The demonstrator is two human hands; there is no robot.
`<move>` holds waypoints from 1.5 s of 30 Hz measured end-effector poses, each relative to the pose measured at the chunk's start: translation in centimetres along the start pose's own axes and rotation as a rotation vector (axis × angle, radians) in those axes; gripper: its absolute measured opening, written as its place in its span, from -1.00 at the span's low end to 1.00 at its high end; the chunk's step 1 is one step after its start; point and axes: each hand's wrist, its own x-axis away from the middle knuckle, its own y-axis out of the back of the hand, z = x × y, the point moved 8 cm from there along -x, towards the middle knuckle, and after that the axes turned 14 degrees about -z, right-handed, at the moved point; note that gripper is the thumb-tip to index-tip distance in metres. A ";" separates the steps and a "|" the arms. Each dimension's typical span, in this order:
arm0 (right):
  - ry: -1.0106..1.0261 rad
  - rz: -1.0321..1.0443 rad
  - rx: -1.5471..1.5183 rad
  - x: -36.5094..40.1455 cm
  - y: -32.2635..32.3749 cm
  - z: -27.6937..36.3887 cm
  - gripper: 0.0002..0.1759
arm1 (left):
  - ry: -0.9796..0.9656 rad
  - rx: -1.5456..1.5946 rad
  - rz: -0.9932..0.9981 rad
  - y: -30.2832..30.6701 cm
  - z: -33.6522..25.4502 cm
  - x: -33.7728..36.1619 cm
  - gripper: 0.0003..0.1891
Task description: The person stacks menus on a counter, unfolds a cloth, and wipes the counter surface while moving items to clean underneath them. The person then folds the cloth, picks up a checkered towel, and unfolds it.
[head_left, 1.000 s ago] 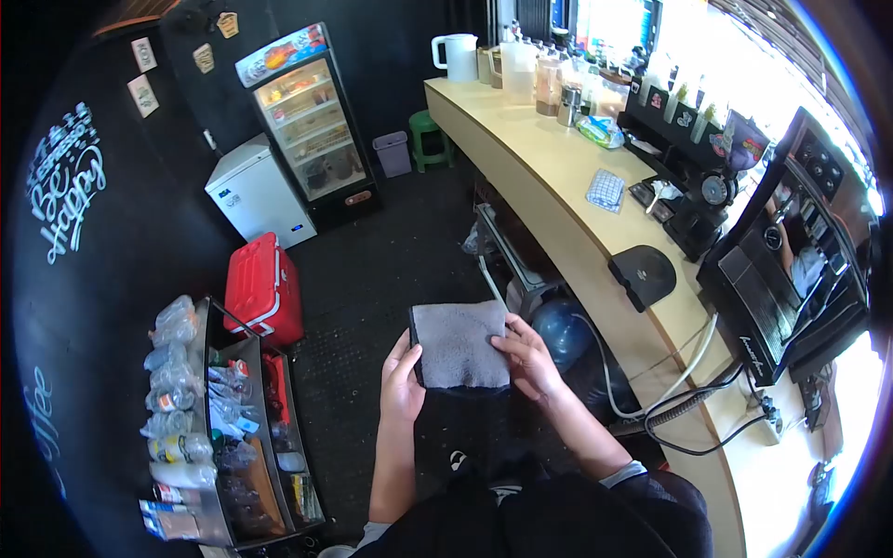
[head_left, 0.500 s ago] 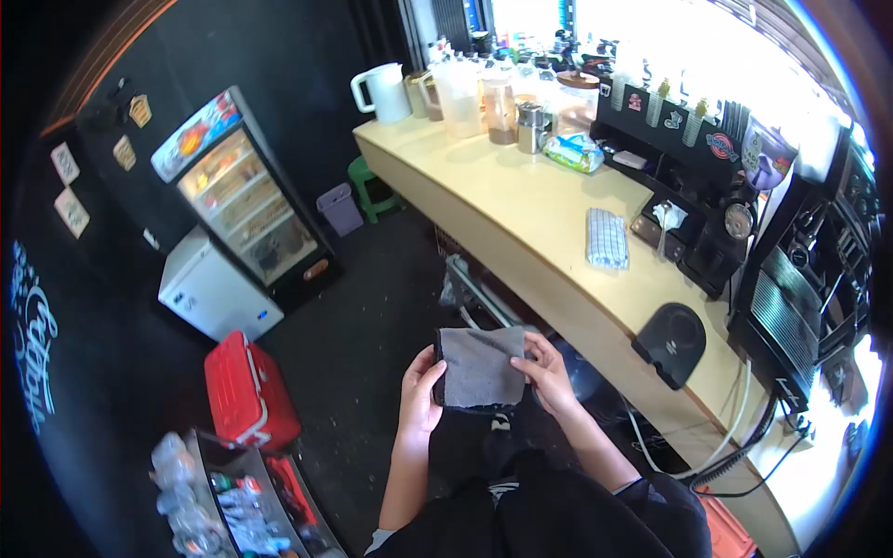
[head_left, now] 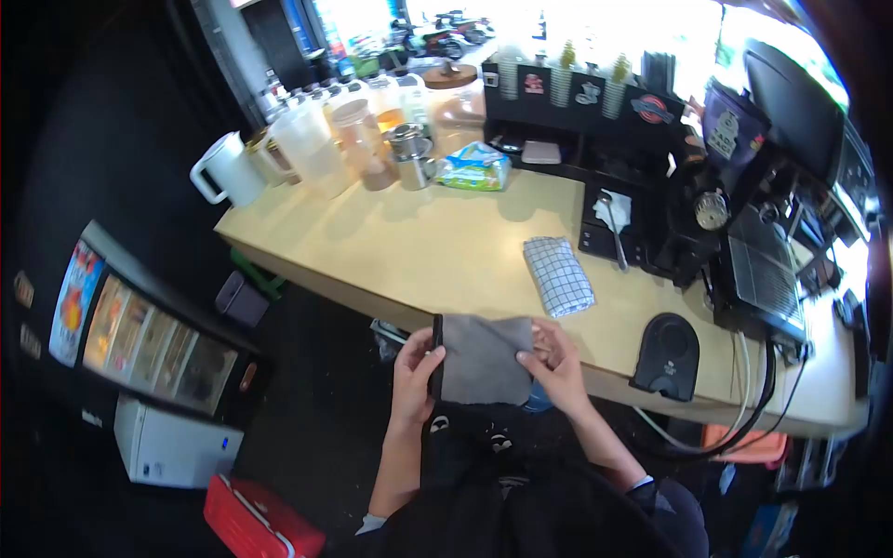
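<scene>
A folded grey cloth (head_left: 486,361) is stretched between both hands, in front of my body and close to the counter's edge. My left hand (head_left: 415,379) pinches its left side, where a dark edge shows. On the right side, my right hand (head_left: 556,365) grips the cloth with the thumb on top and the fingers behind. Beyond them on the counter (head_left: 391,260) lies a folded white-and-blue checked cloth (head_left: 559,276). A black tamping mat (head_left: 668,353) rests near the counter's front edge, to the right of my right hand.
Pitchers and jars, a white jug (head_left: 230,170) among them, line the counter's back left, near a wipes pack (head_left: 474,167). A coffee grinder (head_left: 712,186) and spoon (head_left: 614,232) stand right. A fridge (head_left: 139,335) and red cooler box (head_left: 256,521) are at left.
My view has swung to the right and my body now faces the counter more squarely. Both hands still hold the grey cloth, which now appears nearer the counter.
</scene>
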 end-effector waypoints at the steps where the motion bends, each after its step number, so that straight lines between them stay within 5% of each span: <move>1: 0.002 -0.048 0.008 -0.6 -0.4 1.0 -0.43 | -0.033 -0.024 0.090 -1.3 -0.9 -1.2 -0.72; 6: 0.182 -0.203 0.213 -6.2 -2.4 3.5 -0.40 | -0.007 0.002 0.281 -5.3 -4.5 -8.8 -0.66; 7: 0.198 -0.229 0.216 -6.9 -3.0 3.7 -0.40 | -0.249 -0.233 0.224 -5.1 -5.8 -10.6 -0.60; 8: 0.373 -0.290 0.545 -7.2 -3.8 4.8 -0.39 | -0.496 -0.458 0.157 -4.8 -7.1 -11.9 -0.55; 10: 0.662 -0.365 0.911 -7.2 -6.2 6.1 -0.41 | -0.618 -0.568 0.204 -3.7 -7.1 -13.4 -0.50; 11: 0.676 -0.388 0.923 -7.4 -6.8 5.7 -0.41 | -0.736 -0.686 0.224 -3.2 -6.9 -13.9 -0.45; 14: 0.694 0.003 1.385 -7.0 -9.5 -1.1 -0.58 | -0.919 -0.893 0.590 -4.9 -2.9 -12.1 -0.42; 17: 0.410 -0.098 1.208 -8.5 -7.8 0.9 -0.57 | -0.966 -1.174 0.720 -4.8 0.0 -11.6 -0.43; 18: 0.573 -0.384 1.160 -8.5 -6.0 3.0 -0.62 | -0.986 -1.251 0.729 -4.9 0.5 -11.9 -0.44; 22: 0.586 -0.852 1.604 -7.9 -0.1 6.2 -0.65 | -0.906 -1.137 0.765 -6.3 -1.3 -11.9 -0.43; 24: 0.366 -0.631 1.497 -9.0 1.6 4.6 -0.64 | -0.892 -1.005 0.817 -7.7 -2.0 -11.0 -0.42; 29: 0.383 -0.391 1.259 -6.6 -0.6 8.4 -0.59 | -0.795 -0.469 0.961 -13.7 -4.7 -7.8 -0.31; 31: 0.543 -0.193 0.976 -5.2 -4.1 12.1 -0.61 | -0.941 -0.459 0.873 -16.3 -8.0 -6.1 -0.30; 33: 0.485 -0.209 0.948 -4.4 -4.8 14.8 -0.67 | -0.649 -0.782 1.230 -18.9 -6.0 -5.7 -0.48; 34: 0.471 -0.176 1.145 -4.3 -4.5 15.4 -0.70 | -0.752 -0.778 1.216 -19.6 -7.0 -5.3 -0.67; 36: 0.447 -0.178 1.469 -4.4 -3.1 16.7 -0.72 | -0.744 -0.834 1.175 -20.8 -7.5 -5.6 -0.70; 39: 0.497 -0.301 1.337 -3.6 -1.2 19.6 -0.79 | -0.932 -0.933 1.101 -21.9 -8.2 -5.2 -0.73; 41: 0.562 -0.309 1.271 -2.6 -1.8 20.6 -0.81 | -1.236 -0.416 0.918 -21.8 -11.7 -3.1 -0.70; 45: 0.606 -0.296 1.289 -1.4 -2.9 22.0 -0.79 | -1.135 -0.303 0.895 -22.7 -11.8 -1.4 -0.65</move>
